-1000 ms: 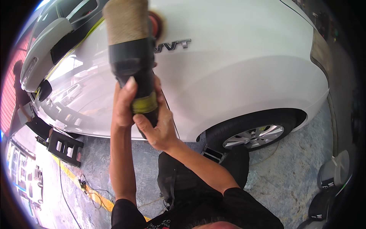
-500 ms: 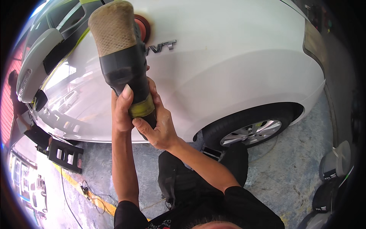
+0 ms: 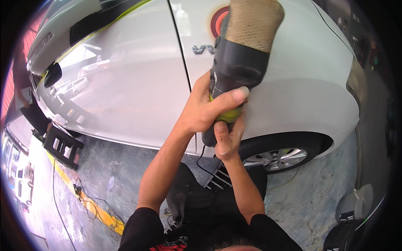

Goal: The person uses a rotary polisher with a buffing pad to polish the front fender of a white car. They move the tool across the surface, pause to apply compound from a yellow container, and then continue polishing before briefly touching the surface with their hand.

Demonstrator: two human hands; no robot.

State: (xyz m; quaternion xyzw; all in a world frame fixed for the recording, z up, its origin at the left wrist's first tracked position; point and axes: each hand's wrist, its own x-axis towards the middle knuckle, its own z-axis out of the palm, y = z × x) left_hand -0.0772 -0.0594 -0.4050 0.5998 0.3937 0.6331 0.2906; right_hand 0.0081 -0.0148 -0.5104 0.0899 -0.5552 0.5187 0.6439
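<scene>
Far left of both hands, at the dim rim, we note a co-worker point(image 3: 19, 77), then the mirror point(image 3: 52, 27) above and beyond our left hand. The stool point(image 3: 61, 138) stands on the floor, well to the left of the hands. The door point(image 3: 138, 75) lies directly left of them and ends at a dark seam point(image 3: 180, 46) just above the left wrist.

Our left hand point(image 3: 203, 111) wraps the polisher point(image 3: 243, 62), thumb across its near side. The badge point(image 3: 200, 49) sits above this hand, partly hidden by the tool. The red pad point(image 3: 217, 21) is farther above; it appears to lie against the panel point(image 3: 297, 71), though the tool covers much of it. Our right hand point(image 3: 228, 140) clasps the handle just below the left; a cord point(image 3: 198, 162) trails beneath. The two hands are together on the one tool, which leans up and right from them.

Below and right of the hands: the wheel point(image 3: 276, 158); farther right, a bucket point(image 3: 356, 201).

Step, as we judge it: polishing the panel near the badge. The next move calls for a flat pad, even pressure and clearance from the badge's raised edges.
</scene>
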